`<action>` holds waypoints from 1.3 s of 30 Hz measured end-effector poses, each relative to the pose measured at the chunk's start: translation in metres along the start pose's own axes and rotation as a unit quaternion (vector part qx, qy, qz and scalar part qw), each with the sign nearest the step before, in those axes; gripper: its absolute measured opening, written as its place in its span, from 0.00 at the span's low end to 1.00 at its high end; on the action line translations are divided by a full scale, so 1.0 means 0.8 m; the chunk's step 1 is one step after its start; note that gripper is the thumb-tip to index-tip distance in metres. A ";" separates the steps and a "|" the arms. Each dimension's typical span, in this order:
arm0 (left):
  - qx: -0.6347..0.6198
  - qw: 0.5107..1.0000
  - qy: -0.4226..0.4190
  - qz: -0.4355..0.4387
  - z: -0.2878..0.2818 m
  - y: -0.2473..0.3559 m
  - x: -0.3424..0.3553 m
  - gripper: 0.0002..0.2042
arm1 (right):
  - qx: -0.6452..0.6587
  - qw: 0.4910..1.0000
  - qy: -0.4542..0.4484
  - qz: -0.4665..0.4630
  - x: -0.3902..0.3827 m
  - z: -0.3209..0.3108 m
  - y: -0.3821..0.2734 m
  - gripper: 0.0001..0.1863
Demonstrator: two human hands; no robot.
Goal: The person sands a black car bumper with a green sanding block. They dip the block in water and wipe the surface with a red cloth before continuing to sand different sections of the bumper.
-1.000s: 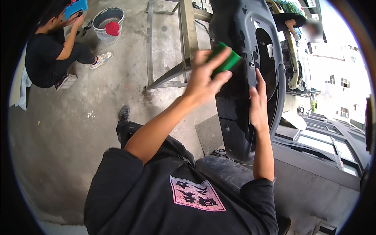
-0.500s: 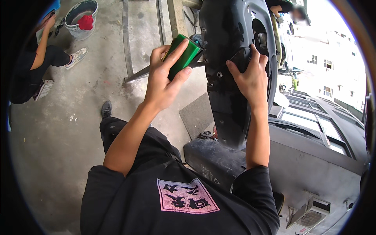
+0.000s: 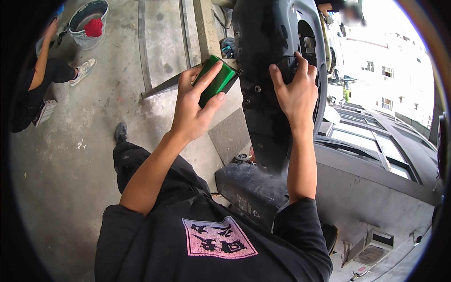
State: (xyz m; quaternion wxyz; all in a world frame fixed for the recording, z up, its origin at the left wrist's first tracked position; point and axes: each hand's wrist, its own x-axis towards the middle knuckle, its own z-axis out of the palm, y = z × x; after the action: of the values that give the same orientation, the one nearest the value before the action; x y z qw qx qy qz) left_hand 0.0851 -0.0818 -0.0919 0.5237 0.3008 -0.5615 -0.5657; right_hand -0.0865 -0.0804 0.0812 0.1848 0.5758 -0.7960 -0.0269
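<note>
My left hand [image 3: 191, 105] grips a green block [image 3: 218, 81] with a dark layer on its right side, fingers along one edge and thumb along the other. The block is near the left edge of a large, glossy dark grey panel [image 3: 263, 122], probably a vehicle body part. Several round metal fittings line that edge, and an oval opening shows near its right side. Over the panel, my right hand [image 3: 298, 94] is closed on a flat black piece [image 3: 286, 68], thumb on the left and fingers on the far side. The piece's underside is hidden.
A black box-like object [image 3: 249, 190] lies below the panel's near end, beside a grey mat [image 3: 230, 136]. Metal legs [image 3: 164, 86] stand at the left. Farther left are a bucket [image 3: 77, 35] with a red cloth [image 3: 93, 27] and another person [image 3: 42, 75]. Someone else is at the far right.
My left hand and the green block have come a little nearer to me. My right hand stays at about the same place on the panel. The whole view has shifted slightly.
</note>
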 end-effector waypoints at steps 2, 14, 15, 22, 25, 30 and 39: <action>0.006 1.000 0.003 0.001 -0.001 -0.001 0.000 0.29 | 0.005 1.000 0.011 -0.001 0.000 0.001 0.004 0.35; 0.031 0.997 0.060 0.030 0.032 0.014 0.005 0.28 | 0.081 0.997 0.011 -0.013 0.000 0.000 0.014 0.31; 0.064 0.995 0.064 0.040 0.033 0.018 0.007 0.28 | 0.105 0.994 0.004 -0.008 0.000 -0.002 0.012 0.33; 0.093 0.990 0.090 0.063 0.051 0.031 0.020 0.28 | 0.076 0.997 0.030 0.017 0.006 0.003 0.011 0.34; 0.095 0.989 0.092 0.059 0.054 0.030 0.022 0.28 | 0.072 0.996 0.032 0.030 0.015 0.004 0.009 0.33; 0.094 0.989 0.101 0.051 0.055 0.024 0.022 0.29 | 0.101 0.994 0.030 0.001 0.010 0.002 0.018 0.33; 0.097 0.990 0.094 0.048 0.060 0.023 0.015 0.28 | 0.121 0.989 0.000 -0.081 -0.016 0.001 0.030 0.40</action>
State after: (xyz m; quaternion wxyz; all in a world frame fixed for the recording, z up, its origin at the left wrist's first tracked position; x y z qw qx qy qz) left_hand 0.0422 -0.0741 -0.0621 0.5691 0.3746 -0.5756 -0.4521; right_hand -0.1054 -0.0608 0.0833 0.1110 0.6562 -0.7444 0.0546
